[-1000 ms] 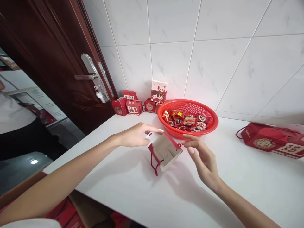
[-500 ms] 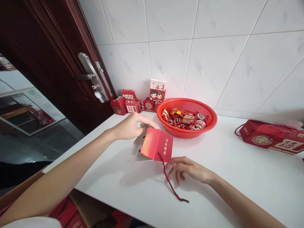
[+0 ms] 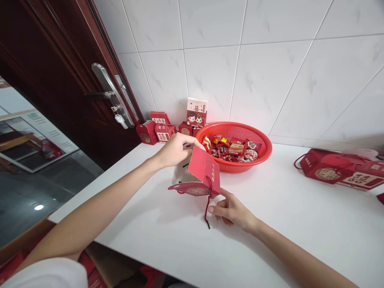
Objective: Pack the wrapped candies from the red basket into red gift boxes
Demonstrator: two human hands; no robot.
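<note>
A red paper gift box (image 3: 201, 166) with gold lettering is partly folded and tilted above the white tabletop, its pale inside showing on the left. My left hand (image 3: 177, 150) is closed on its far edge, the fingertips partly hidden behind the card. From the box's near right side hangs a dark red twisted cord (image 3: 207, 204) with a black tip. My right hand (image 3: 230, 208) is beside the cord, its index finger stretched to the box's lower right edge. Thumb and index finger are apart, the other fingers loosely curled, with nothing visibly held.
Behind the box stands a red plastic basket (image 3: 240, 166) of wrapped sweets. Several finished red boxes (image 3: 163, 134) line the tiled wall. More red boxes with cords (image 3: 327, 170) lie at the right. A dark wooden door (image 3: 72, 52) is at the left; a carton of red card sits below the table edge.
The box has turned and a patterned side panel now shows at its front. Its flap is raised more. My right index finger has moved up to its edge, and the cord hangs straighter.
</note>
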